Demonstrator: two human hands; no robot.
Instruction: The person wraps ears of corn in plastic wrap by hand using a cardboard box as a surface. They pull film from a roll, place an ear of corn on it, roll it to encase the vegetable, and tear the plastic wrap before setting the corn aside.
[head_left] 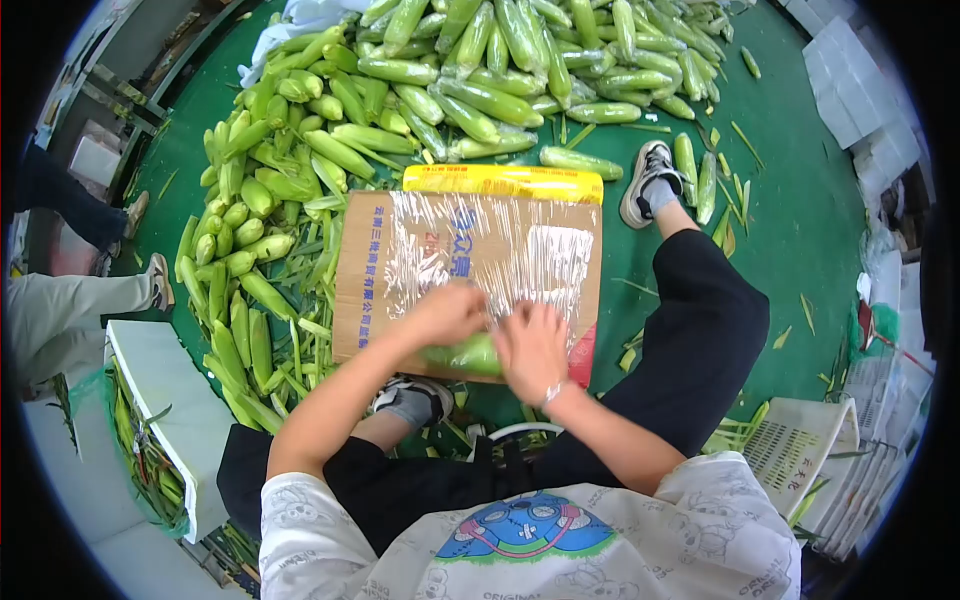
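A green ear of corn in its husk [468, 355] lies near the front edge of a cardboard box [362, 290], under both hands. Clear plastic film [520, 225] spreads wrinkled over the box top. My left hand [450, 312] is over the film just above the ear, its fingers curled but smeared by motion. Beside the ear's right end, my right hand [535, 350] rests with fingers stretched forward on the film; its palm side is hidden. A yellow printed pack [500, 182] sits at the box's far edge.
Unwrapped corn [255, 195] is heaped at the left. Film-wrapped ears [500, 100] pile at the back. A white foam box [165, 410] stands front left and a white plastic basket [795, 450] front right. Another person's legs [80, 300] are at far left.
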